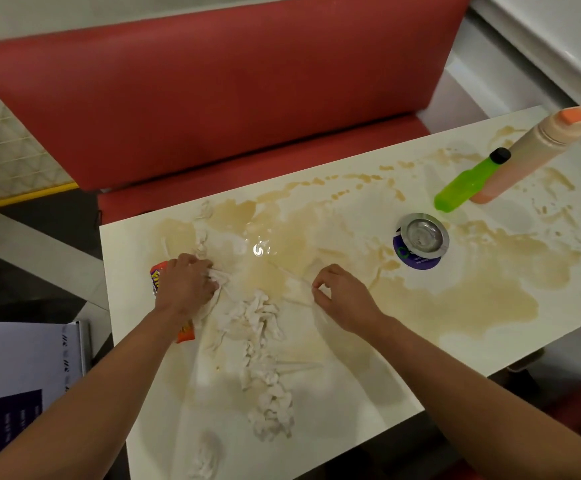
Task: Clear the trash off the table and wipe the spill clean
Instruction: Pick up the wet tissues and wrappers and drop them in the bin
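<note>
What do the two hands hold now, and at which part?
Left hand grips crumpled wet tissue by its end; right hand pinches a torn tissue piece at its edge.

Both your forearms reach forward from the near edge of the table point(334, 393), bare to the elbow and angled inward toward each other. Your left hand point(186, 284) lies palm down near the left edge, knuckles up, fingers curled and bunching a wet tissue point(218, 277). Your right hand point(342, 297) sits toward the middle, wrist slightly raised, thumb and forefinger pinching a thin clear film point(302, 285); the other fingers are curled under.
</note>
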